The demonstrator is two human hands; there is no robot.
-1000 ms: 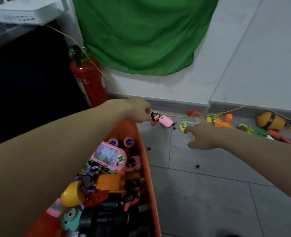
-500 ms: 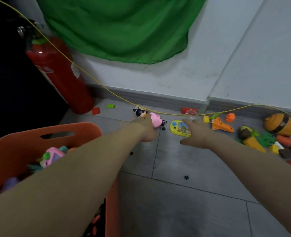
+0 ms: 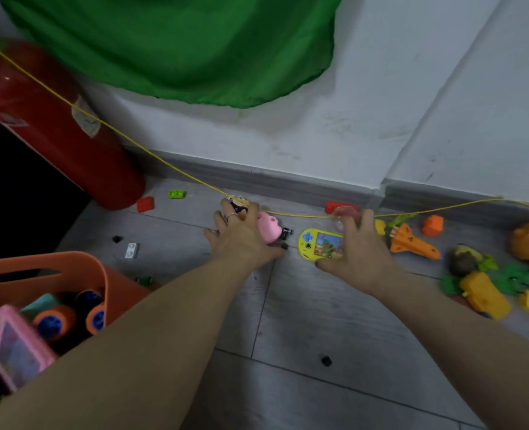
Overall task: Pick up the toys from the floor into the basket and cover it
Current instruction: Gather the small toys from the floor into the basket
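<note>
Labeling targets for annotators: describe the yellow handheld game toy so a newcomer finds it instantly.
Start at the grey skirting board under the green cloth, then drop to the floor tiles between the two hands. The yellow game toy lies flat there, partly under the right hand. It is the only flat yellow piece with a colourful picture screen and blue buttons.

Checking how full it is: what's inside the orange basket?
The basket holds a pink game toy, orange-and-blue wheels and something teal. The left forearm covers the rest, so its fill can't be judged.
</note>
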